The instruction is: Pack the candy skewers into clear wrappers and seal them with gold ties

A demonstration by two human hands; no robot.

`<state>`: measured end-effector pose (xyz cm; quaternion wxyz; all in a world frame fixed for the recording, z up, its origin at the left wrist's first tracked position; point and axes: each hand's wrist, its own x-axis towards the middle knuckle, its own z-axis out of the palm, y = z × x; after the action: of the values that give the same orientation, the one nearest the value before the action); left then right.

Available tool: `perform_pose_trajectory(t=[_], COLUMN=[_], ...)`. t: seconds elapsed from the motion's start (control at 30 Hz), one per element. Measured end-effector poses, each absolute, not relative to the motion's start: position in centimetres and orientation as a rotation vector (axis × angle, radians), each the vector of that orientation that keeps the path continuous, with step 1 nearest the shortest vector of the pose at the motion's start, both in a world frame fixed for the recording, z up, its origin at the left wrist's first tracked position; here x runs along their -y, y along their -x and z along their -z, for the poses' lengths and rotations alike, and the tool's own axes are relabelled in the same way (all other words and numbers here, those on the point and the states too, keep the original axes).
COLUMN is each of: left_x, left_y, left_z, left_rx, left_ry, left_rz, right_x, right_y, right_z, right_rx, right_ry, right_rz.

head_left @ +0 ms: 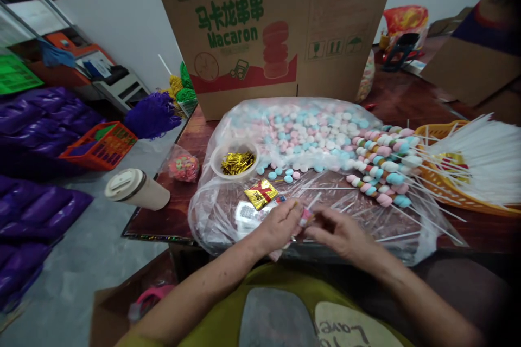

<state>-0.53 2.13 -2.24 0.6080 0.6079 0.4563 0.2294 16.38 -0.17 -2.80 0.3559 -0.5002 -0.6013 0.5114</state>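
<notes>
My left hand [285, 225] is closed around a small pink-and-white wrapped piece [306, 217] just above the table's front edge; its exact kind is hidden by the fingers. Close beside its right end is my right hand [344, 233], with thumb and curved fingers apart. Whether those fingertips touch the piece is hard to see. A gold packet [261, 194] with a red ribbon print lies beyond my left hand. Skewers of pastel marshmallow-like candies [382, 165] are piled to the right. Behind, loose pink, blue and white candies [309, 130] fill a clear plastic bag.
A bowl [216, 167] holds gold twist ties [238, 163]. White sticks [488, 157] lie in an orange basket [484, 198]. A large Macaron carton [325, 21] stands behind. At left are a lidded cup [148, 195] and a bag of small pink pieces [184, 167].
</notes>
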Motion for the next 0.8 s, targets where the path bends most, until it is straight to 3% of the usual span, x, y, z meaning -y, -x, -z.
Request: perform_pose_trajectory(t=[0.13, 0.3, 0.47, 0.63, 0.73, 0.8], left_x=[-1.7, -1.0, -1.3, -1.9, -2.3, -2.6], left_y=[1.0, 2.0, 2.2, 2.3, 2.3, 2.3], left_z=[1.9, 1.4, 0.3, 0.1, 0.1, 0.2], left_rx=[-1.107, -0.671, -0.801, -0.867, -0.979, -1.045], left_ry=[-1.503, -1.143, -1.464, -1.478, -1.360, -1.283], left_rz=[-0.566, -0.329, -0.302, -0.136, -0.016, 0.048], right_x=[1.5, 1.7, 1.2, 1.3, 1.3, 0.9], right_y=[-13.9, -14.0, -13.9, -13.8, -14.4, -15.0], right_z=[3.7, 2.9, 2.3, 1.1, 0.6, 0.0], right_rx=[1.334, 1.368, 1.540, 1.900, 1.849, 1.807], right_ry=[1.229, 1.242, 1.249, 1.317, 1.347, 1.355], right_rz=[-1.443, -1.450, -1.518, -0.967, -0.828, -0.545])
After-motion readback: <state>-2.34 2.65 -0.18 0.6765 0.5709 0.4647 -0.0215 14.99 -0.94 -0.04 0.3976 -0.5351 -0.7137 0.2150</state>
